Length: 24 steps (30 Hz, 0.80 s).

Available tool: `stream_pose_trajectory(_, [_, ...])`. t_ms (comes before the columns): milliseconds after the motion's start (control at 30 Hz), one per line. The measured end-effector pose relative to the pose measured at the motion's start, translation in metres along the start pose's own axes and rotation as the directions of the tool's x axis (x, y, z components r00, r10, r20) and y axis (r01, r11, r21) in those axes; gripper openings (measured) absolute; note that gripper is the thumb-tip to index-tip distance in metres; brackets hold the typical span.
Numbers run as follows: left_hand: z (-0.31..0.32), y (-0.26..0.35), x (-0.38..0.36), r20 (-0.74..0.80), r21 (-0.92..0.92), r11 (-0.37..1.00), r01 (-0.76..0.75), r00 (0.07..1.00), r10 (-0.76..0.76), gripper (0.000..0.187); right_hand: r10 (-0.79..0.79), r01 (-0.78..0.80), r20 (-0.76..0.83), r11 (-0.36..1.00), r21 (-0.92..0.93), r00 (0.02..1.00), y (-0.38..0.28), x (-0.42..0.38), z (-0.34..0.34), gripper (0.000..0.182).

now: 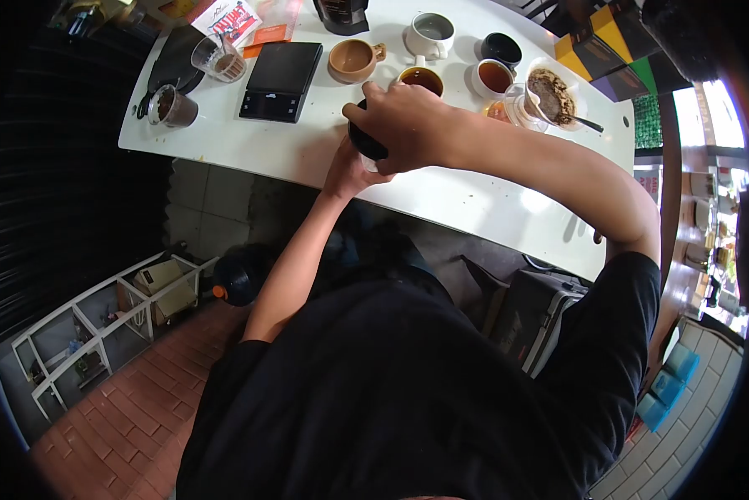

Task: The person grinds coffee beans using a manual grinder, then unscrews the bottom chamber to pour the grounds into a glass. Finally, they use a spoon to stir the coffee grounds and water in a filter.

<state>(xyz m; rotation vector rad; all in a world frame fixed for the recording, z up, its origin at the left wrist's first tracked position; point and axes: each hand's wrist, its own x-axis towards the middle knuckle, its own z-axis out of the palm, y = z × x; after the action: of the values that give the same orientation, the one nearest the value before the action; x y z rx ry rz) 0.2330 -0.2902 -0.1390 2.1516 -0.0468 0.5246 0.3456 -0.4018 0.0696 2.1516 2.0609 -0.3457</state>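
Observation:
Close to the table's front edge, both my hands are closed around a black rounded vessel (pixel 364 140) with a pale lower part. My right hand (pixel 412 121) comes over the top, its fingers wrapped across the black part. Lower down, my left hand (pixel 351 173) grips the pale part from the side; much of the vessel is hidden, and I cannot tell its exact kind. Just beyond my right hand stands a mug of dark liquid (pixel 422 79). A brown cup (pixel 352 62) is behind my hands, and a black scale (pixel 281 82) lies to their left.
On the white table (pixel 491 196), a glass (pixel 218 58) and a jar of brown powder (pixel 174 108) stand left. Rightward are a white mug (pixel 430 35), a black cup (pixel 502 50), a cup of reddish liquid (pixel 493 77) and a coffee dripper with wet grounds (pixel 551 96).

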Motion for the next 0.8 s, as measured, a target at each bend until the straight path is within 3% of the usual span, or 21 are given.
stream_pose_trajectory(100, [-0.002, 0.002, -0.002, 0.021, -0.059, 0.998, 0.029, 0.999, -0.028, 0.081, 0.094, -0.086, -0.060, 0.988, 0.126, 0.994, 0.001, 0.005, 0.008, 0.068])
stream_pose_trajectory(200, [-0.006, 0.013, -0.001, 0.109, 0.010, 0.999, -0.042, 0.993, 0.040, 0.067, 0.231, -0.228, 0.019, 0.939, 0.259, 0.973, 0.001, 0.010, 0.006, 0.079])
stream_pose_trajectory(267, [-0.008, 0.026, -0.001, 0.100, -0.054, 0.984, 0.167, 0.982, -0.162, 0.054, 0.228, -0.245, 0.095, 0.940, 0.239, 0.969, 0.003, 0.005, -0.009, 0.079])
stream_pose_trajectory(300, [-0.006, 0.024, 0.001, 0.103, -0.051, 0.985, 0.164, 0.982, -0.158, 0.054, 0.219, -0.254, 0.175, 0.943, 0.216, 0.960, 0.004, 0.001, -0.019, 0.079])
stream_pose_trajectory(333, [-0.004, 0.021, 0.002, -0.013, -0.057, 0.997, 0.044, 0.999, -0.045, 0.055, 0.221, -0.256, 0.172, 0.942, 0.219, 0.960, 0.008, -0.001, -0.022, 0.079])
stream_pose_trajectory(367, [-0.004, 0.025, 0.005, -0.129, -0.051, 0.996, -0.075, 0.989, 0.068, 0.056, 0.212, -0.249, 0.156, 0.926, 0.284, 0.965, 0.013, -0.005, -0.023, 0.070])
stream_pose_trajectory(400, [-0.001, 0.037, 0.008, -0.238, -0.075, 0.993, -0.086, 0.969, 0.066, 0.063, 0.203, -0.240, 0.141, 0.906, 0.349, 0.969, 0.019, -0.009, -0.024, 0.065])
stream_pose_trajectory(433, [-0.002, 0.035, 0.007, -0.234, -0.074, 0.994, -0.083, 0.970, 0.064, 0.063, 0.201, -0.239, 0.141, 0.904, 0.353, 0.969, 0.029, -0.013, -0.026, 0.065])
stream_pose_trajectory(500, [-0.004, 0.025, 0.004, -0.078, 0.012, 0.999, -0.053, 0.996, 0.054, 0.069, -0.116, 0.086, 0.089, 0.955, 0.285, 0.989, 0.048, -0.022, -0.034, 0.078])
stream_pose_trajectory(533, [-0.004, 0.020, 0.002, -0.075, 0.012, 0.999, -0.052, 0.996, 0.052, 0.069, -0.126, 0.090, 0.097, 0.946, 0.311, 0.987, 0.050, -0.025, -0.035, 0.097])
stream_pose_trajectory(633, [-0.001, 0.019, 0.001, -0.043, 0.011, 0.999, -0.031, 0.999, 0.031, 0.071, -0.136, 0.095, 0.147, 0.961, 0.259, 0.980, 0.036, -0.041, -0.043, 0.100])
stream_pose_trajectory(800, [0.000, 0.018, -0.001, -0.093, -0.011, 1.000, -0.028, 0.995, 0.027, 0.075, -0.124, 0.113, 0.087, 0.986, 0.121, 0.989, 0.021, -0.031, -0.016, 0.102])
